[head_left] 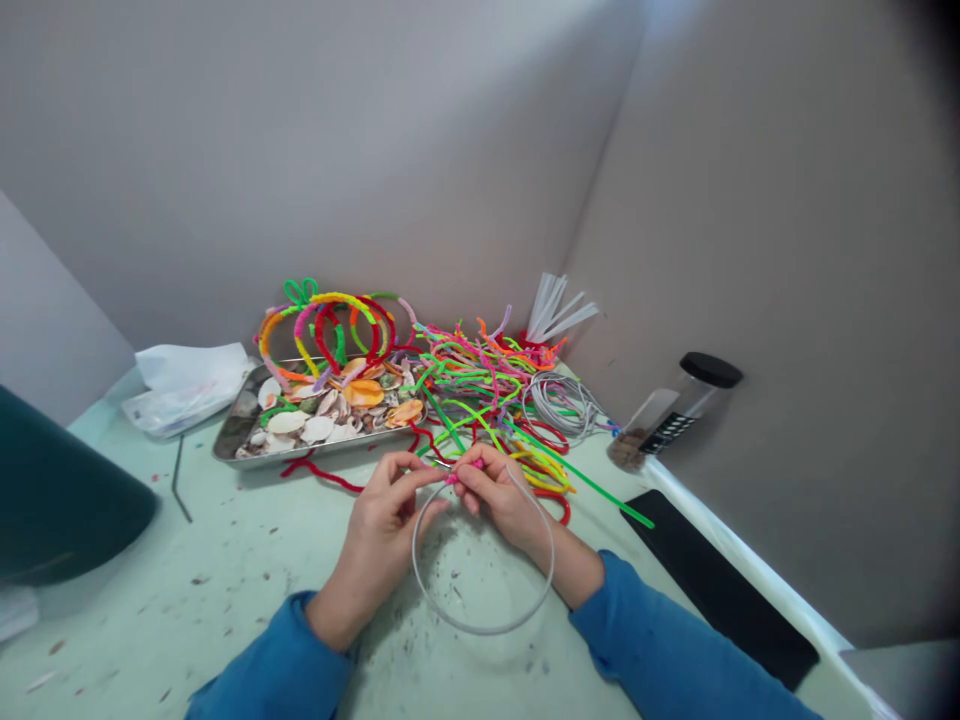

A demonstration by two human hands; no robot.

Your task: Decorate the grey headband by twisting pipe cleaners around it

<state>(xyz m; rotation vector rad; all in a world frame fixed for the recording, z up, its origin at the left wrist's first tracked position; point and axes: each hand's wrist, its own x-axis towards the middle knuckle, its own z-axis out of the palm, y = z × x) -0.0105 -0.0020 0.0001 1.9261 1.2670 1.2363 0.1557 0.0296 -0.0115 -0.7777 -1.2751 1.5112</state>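
Observation:
A thin grey wire hoop (484, 631) hangs between my hands above the table. A short pink fuzzy piece, like pipe cleaner (451, 479), is wrapped around it at the top. My right hand (504, 497) pinches the hoop beside the pink piece, thumb and fingers together. My left hand (386, 520) meets it from the other side, its fingertips bent in at the hoop and the pink piece. A slim metallic tip shows just above the left fingertips; what it belongs to is hidden. Behind my hands lies a tangled pile of colourful pipe cleaners (487, 370).
A metal tray (247, 458) holds shells, with several fuzzy-wrapped hoops (341, 298) standing on it. Coiled grey wire (559, 405) and white strips (555, 310) lie behind. A black-lidded jar (682, 410), black strip (720, 580), dark green cylinder (60, 490) and hex key (178, 485) flank me.

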